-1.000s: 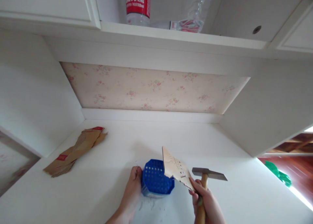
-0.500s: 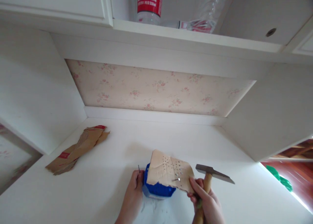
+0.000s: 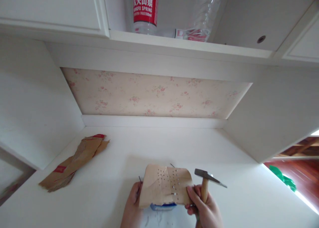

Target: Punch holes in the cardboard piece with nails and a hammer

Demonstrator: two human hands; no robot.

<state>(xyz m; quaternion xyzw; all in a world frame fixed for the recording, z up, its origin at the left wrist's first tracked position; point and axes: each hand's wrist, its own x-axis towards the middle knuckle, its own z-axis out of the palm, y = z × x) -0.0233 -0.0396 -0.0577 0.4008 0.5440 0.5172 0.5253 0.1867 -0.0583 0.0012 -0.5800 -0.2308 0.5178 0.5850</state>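
While the right hand (image 3: 204, 206) is wrapped round the wooden handle of the hammer (image 3: 208, 178), its thumb and forefinger also pinch the right edge of the cardboard piece (image 3: 163, 186), so this hand is clamped on both at once. That card lies nearly flat over the blue basket (image 3: 163, 207), of which only a strip of near rim shows under the card's near edge. The card's long axis runs left to right, from one hand to the other. Its middle and right part carry rows of punched holes and a few small nails.

The hammer head stands just right of the card and above the right hand. The head lies crosswise, its pointed end turned right and away from the card, and the handle runs back toward the person.

The left hand (image 3: 131, 206) sits at the card's left edge, against or just beside the basket. Its fingers are drawn together on a thin nail (image 3: 140, 179) that points up beside the card's left corner. Another thin sliver shows past the card's far edge, too small to name.

Well apart on the left of the white worktop (image 3: 112, 151) lies a folded cardboard strip (image 3: 74, 161). On the shelf (image 3: 189, 47) overhead stand a red-labelled bottle (image 3: 145, 8) and a crushed clear bottle (image 3: 199, 18).
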